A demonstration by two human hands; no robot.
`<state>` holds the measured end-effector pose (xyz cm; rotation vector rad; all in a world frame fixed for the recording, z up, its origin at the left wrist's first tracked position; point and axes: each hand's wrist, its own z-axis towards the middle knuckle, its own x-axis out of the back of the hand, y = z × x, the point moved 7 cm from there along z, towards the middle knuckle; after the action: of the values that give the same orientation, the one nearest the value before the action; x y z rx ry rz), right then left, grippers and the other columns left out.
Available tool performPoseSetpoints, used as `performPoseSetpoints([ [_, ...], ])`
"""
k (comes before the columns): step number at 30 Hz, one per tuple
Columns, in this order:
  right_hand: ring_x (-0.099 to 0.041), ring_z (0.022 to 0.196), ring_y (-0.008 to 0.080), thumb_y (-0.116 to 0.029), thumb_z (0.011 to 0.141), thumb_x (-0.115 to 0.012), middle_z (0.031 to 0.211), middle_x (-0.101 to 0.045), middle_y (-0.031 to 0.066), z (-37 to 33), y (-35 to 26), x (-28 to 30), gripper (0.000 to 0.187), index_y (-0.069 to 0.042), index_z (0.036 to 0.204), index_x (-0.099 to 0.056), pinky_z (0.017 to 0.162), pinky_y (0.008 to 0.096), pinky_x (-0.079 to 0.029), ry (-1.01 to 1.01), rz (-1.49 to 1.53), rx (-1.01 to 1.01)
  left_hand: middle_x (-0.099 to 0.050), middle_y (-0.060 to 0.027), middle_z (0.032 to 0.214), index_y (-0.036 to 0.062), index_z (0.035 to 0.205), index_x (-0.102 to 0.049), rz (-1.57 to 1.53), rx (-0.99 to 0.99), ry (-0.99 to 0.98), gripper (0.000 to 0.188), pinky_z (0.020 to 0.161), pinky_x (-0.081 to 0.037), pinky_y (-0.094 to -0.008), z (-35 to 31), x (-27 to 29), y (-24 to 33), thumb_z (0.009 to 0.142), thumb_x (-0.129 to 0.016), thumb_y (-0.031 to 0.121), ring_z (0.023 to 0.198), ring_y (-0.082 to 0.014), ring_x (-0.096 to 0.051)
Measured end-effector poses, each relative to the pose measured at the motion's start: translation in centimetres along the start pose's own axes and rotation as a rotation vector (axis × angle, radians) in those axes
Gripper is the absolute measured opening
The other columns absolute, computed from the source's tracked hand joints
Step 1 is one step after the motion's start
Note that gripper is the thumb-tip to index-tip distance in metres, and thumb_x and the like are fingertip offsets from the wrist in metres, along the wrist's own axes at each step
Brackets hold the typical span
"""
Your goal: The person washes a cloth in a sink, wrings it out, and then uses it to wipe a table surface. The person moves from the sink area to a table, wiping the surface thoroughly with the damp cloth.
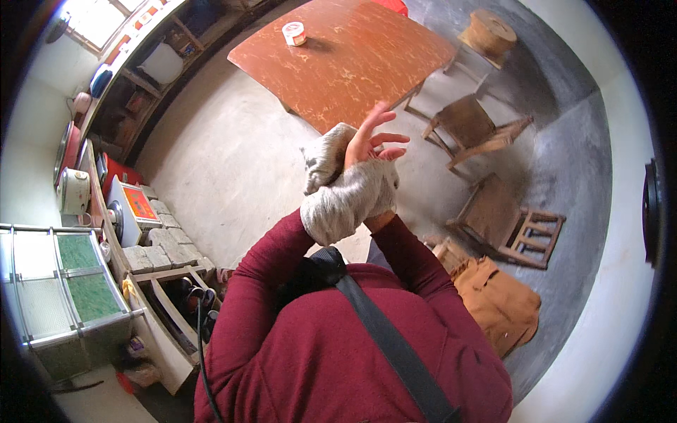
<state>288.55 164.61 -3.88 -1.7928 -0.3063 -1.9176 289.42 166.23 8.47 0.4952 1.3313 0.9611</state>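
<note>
My left hand (pixel 368 139) comes out of a baggy, shiny grey sleeve cover (pixel 345 201) that is bunched over my wrist and forearm. Its fingers are spread and point up and to the right, with nothing held in them. My right forearm (pixel 402 247) crosses beneath the left one. A strip of bare wrist shows there, and the right hand itself is hidden under the grey cloth. Against the left wrist lies another grey fabric piece (pixel 323 161), open-ended with a darker inside. Whether the right hand holds it, I cannot tell.
A reddish-brown table (pixel 352 63) with a round tub (pixel 294 33) stands ahead. To the right are a wooden chair (pixel 472 130), another low chair (pixel 515 225), a wooden spool (pixel 488 32) and a brown garment (pixel 497 299). Shelving and bricks (pixel 166 247) line the left.
</note>
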Motion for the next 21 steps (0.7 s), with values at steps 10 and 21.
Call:
performPoseSetpoints([
  [10,-0.028,0.130,0.0260,-0.031,0.095,-0.032,0.140,-0.032,0.0120,15.6,13.2,-3.3,0.050,-0.008,0.140,-0.027,0.108,0.0374,-0.021,0.119,-0.316,0.062,-0.038,-0.0114,0.136,0.0114,0.130,-0.044,1.507,-0.596,-0.686,0.049,0.103,-0.032,-0.0440,11.7,0.7,-7.4,0.081,-0.047,0.021,0.125,-0.0282,-0.038],
  [21,-0.031,0.130,0.0266,-0.024,0.093,-0.035,0.140,-0.035,0.0125,31.0,31.9,-9.5,0.048,-0.006,0.138,-0.032,0.109,0.0363,-0.023,0.050,-0.945,0.147,-0.042,-0.0230,0.131,0.0069,0.134,-0.038,1.464,0.395,-0.394,0.058,0.099,-0.038,-0.0403,12.9,23.8,-16.5,0.081,-0.062,0.012,0.121,-0.0380,-0.041],
])
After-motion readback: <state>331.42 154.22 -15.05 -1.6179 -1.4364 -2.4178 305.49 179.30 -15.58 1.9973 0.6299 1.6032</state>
